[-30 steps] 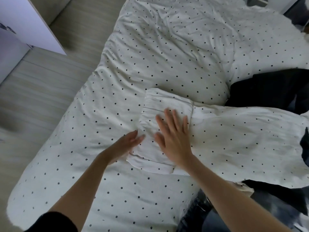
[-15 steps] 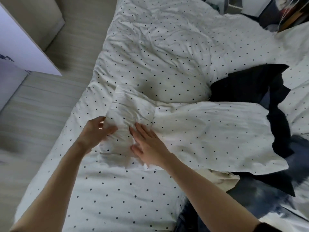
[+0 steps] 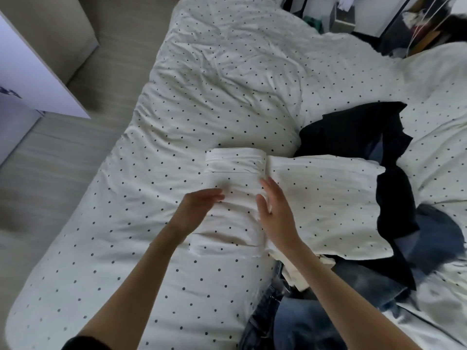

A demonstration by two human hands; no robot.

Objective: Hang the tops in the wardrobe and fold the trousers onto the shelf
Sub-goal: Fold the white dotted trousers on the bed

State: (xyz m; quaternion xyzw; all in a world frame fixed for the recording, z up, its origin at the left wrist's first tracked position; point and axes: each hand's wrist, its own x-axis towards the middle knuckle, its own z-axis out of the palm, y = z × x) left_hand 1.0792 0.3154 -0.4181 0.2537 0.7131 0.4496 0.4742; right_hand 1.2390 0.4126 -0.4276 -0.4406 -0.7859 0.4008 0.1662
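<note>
White folded trousers (image 3: pixel 235 173) lie on the dotted duvet (image 3: pixel 202 97) in the middle of the bed. My left hand (image 3: pixel 197 208) lies flat on the left part of the fold, fingers straight and blurred. My right hand (image 3: pixel 275 213) stands on edge at the fold's right side, fingers straight, against the cloth. A dotted white cloth (image 3: pixel 328 198) spreads to the right of the fold. A black garment (image 3: pixel 353 130) and blue jeans (image 3: pixel 303 319) lie further right and near me.
The bed's left edge drops to a wooden floor (image 3: pixel 50 173). A white wardrobe door (image 3: pixel 30 79) stands open at the far left. Dark clutter and a rack (image 3: pixel 417 26) sit beyond the bed at the top right.
Both hands have slid over the white fold, the right one turning from flat onto its edge at the fold's right side. The camera view has pulled back and shifted.
</note>
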